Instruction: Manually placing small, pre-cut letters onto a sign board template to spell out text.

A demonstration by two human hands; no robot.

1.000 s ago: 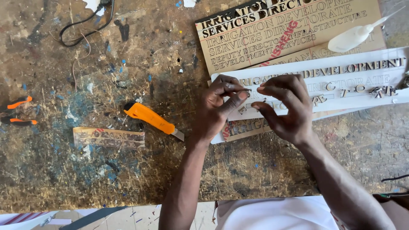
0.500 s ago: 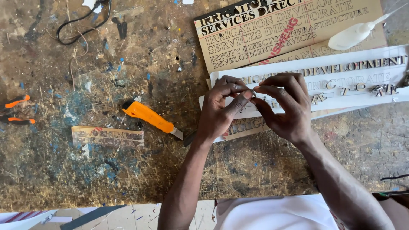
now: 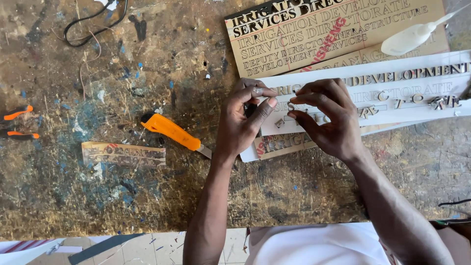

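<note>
My left hand (image 3: pixel 244 122) and my right hand (image 3: pixel 327 117) meet over the left end of a long white sign board (image 3: pixel 392 100) lying on the worn workbench. Their fingertips pinch one small metallic cut-out letter (image 3: pixel 291 105) between them, just above the board. Rows of similar small letters are stuck along the board, and a few loose ones lie near its right end (image 3: pixel 441 102). A brown cardboard stencil sheet (image 3: pixel 324 34) with cut-out lettering lies behind the board.
An orange utility knife (image 3: pixel 171 131) lies left of my left hand, blade toward it. A small printed strip (image 3: pixel 122 154) sits below it. Orange-handled pliers (image 3: pixel 17 122) are at the far left. A black cable (image 3: pixel 95 22) curls at the back. A white glue bottle (image 3: pixel 409 35) rests on the stencil.
Both hands have stayed over the board's left end, with the fingers shifting slightly around the small letter. Nothing else on the bench has moved.
</note>
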